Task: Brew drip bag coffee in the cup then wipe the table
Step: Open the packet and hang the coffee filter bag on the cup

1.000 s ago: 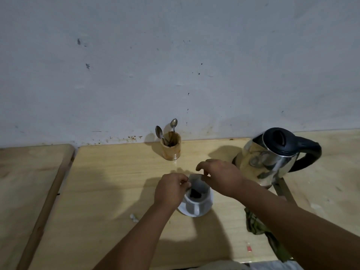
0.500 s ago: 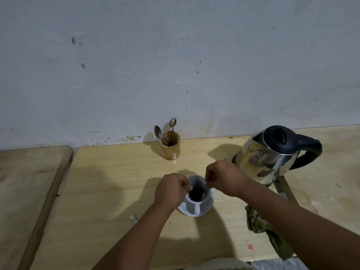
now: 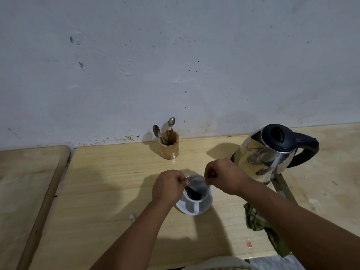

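Head view: drip bag sits in the mouth of the white cup, held spread between both hands. Left hand is on the bag's left edge, fingers curled, thumb and forefinger pinching what looks like the paper ear. Right hand pinches the right edge the same way, fingers curled in. The bag's long axis runs left to right across the cup, from one pinch to the other. Dark grounds show in the lower part of the bag. Whether the ears are already hooked over the rim I cannot tell.

Key relation: both hands are at the cup, one on each side; the bag lies directly between the fingertips and just above the rim. Kettle stands just beyond the right hand, handle pointing right, so the right hand is much the nearer to it. My guess is that seating the ears comes next, then the pour.

Cup stands on a white saucer, handle toward the person, middle of the wooden table.

Count: one cup, one saucer, one drip bag, one kettle, one wooden holder by the wall with two spoons, one green cloth at the right front near the right forearm, one small white scrap left of the saucer
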